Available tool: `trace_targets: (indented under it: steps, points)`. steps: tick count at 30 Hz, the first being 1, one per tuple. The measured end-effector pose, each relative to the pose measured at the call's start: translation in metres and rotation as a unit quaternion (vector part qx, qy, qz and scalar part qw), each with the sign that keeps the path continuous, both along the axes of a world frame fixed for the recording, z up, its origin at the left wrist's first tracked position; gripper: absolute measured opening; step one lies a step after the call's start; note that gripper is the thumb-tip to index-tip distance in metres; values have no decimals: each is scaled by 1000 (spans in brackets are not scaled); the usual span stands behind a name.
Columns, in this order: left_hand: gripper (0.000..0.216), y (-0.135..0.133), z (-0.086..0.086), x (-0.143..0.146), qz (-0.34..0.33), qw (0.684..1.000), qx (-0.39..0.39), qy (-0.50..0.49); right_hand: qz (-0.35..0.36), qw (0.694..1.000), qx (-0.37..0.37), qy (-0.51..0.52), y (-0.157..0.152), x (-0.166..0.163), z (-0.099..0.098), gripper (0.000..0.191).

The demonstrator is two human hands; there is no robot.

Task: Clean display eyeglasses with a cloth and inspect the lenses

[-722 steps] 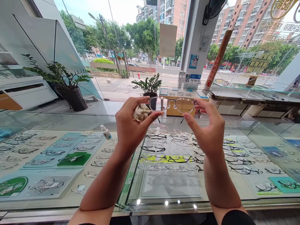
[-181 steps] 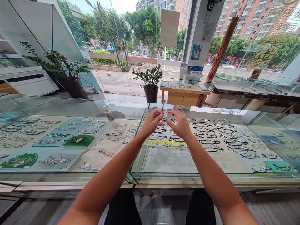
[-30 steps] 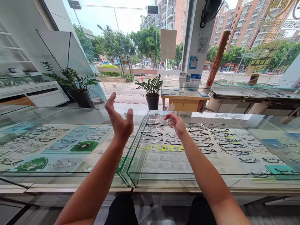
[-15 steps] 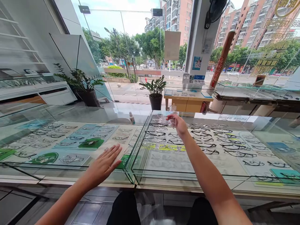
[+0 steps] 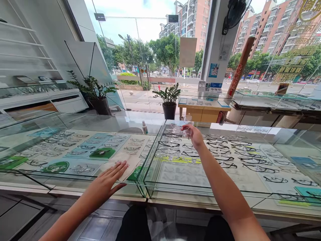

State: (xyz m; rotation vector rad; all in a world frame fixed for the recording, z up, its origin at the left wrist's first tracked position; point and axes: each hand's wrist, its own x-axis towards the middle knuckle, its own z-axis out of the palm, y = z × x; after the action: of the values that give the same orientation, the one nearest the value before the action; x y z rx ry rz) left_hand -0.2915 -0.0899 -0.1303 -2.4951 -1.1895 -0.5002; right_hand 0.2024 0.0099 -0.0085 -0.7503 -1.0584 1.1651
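Note:
My left hand [image 5: 112, 175] lies flat, palm down and thumb apart, on a thin pale cloth [image 5: 131, 169] spread over the left glass display case [image 5: 125, 125]. Part of the cloth is hidden under the fingers. My right hand [image 5: 195, 135] pinches a pair of thin-rimmed clear glasses [image 5: 187, 118] above the right display case [image 5: 210, 127]. The glasses are held upright, one lens above the fingers and the other beside them. A small white spray bottle [image 5: 144, 128] stands on the left case, beyond my left hand.
Rows of glasses lie inside both cases, among them dark frames [image 5: 169, 144] at right and a green card [image 5: 102, 153] at left. Beyond the counter stand potted plants [image 5: 169, 108] and a wooden display table [image 5: 200, 113]. The cases' seam runs between my hands.
My left hand has slid left and a little toward me, uncovering more of the cloth. My right hand still holds the glasses at about the same spot. The view has shifted slightly.

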Motion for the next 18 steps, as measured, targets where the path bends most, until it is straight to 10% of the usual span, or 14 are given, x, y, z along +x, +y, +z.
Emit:
trace_targets:
  steps: [18]
  points:
    - [40,-39,18,2,-13,990,-31,-140,-5,1000,4,13,1,-4,1,44]
